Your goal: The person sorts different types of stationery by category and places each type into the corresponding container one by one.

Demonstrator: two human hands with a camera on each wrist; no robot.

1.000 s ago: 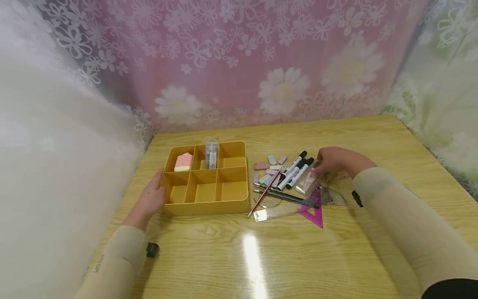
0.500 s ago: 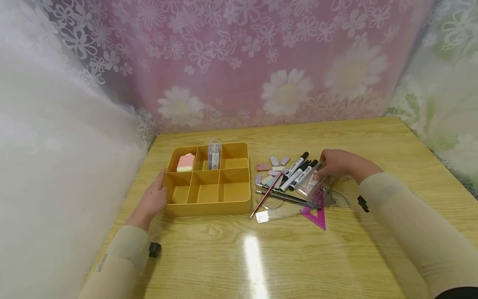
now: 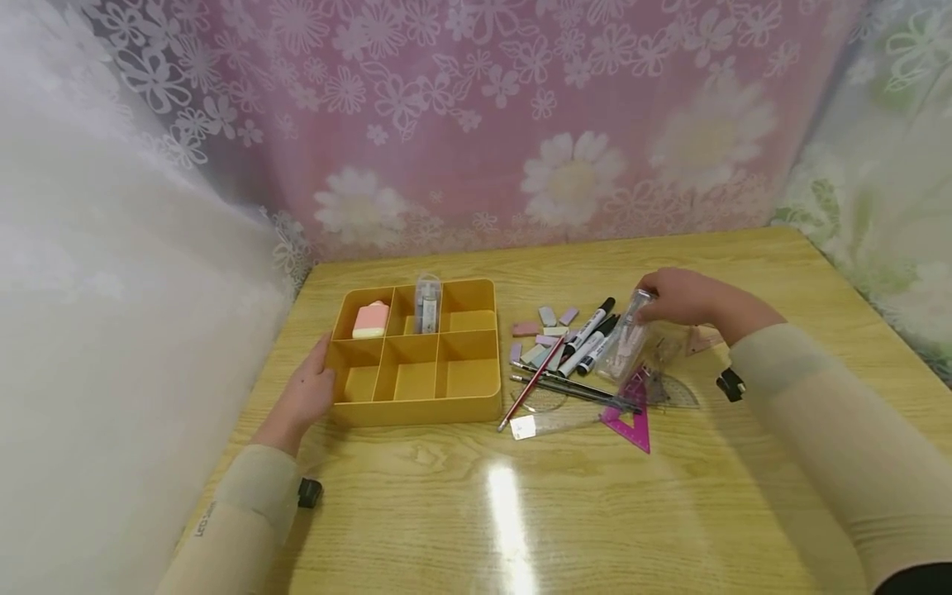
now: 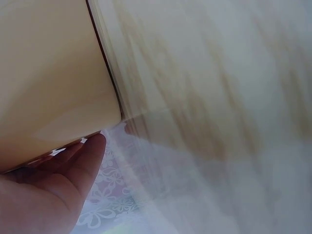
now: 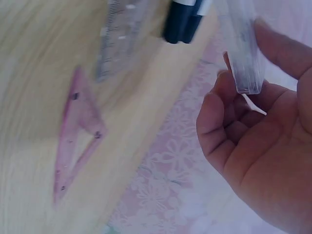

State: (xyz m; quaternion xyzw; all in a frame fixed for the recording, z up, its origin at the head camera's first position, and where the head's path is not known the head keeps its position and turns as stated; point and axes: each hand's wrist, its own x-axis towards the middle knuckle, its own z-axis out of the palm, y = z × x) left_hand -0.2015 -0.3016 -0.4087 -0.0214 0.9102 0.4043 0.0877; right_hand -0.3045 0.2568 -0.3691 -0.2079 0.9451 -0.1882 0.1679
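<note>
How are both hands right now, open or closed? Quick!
Left hand: open, touching the side of the yellow tray.
Right hand: closed, holding a clear plastic case.

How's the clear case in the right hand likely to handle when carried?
Probably stiff: the clear case shows straight edges in the right wrist view. Its smooth, glossy surface may slip in the right hand. Being long and narrow and held near one end, it could tilt.

The clear case (image 3: 627, 343) tilts, the yellow tray (image 3: 416, 412) (six-celled) flat.
</note>
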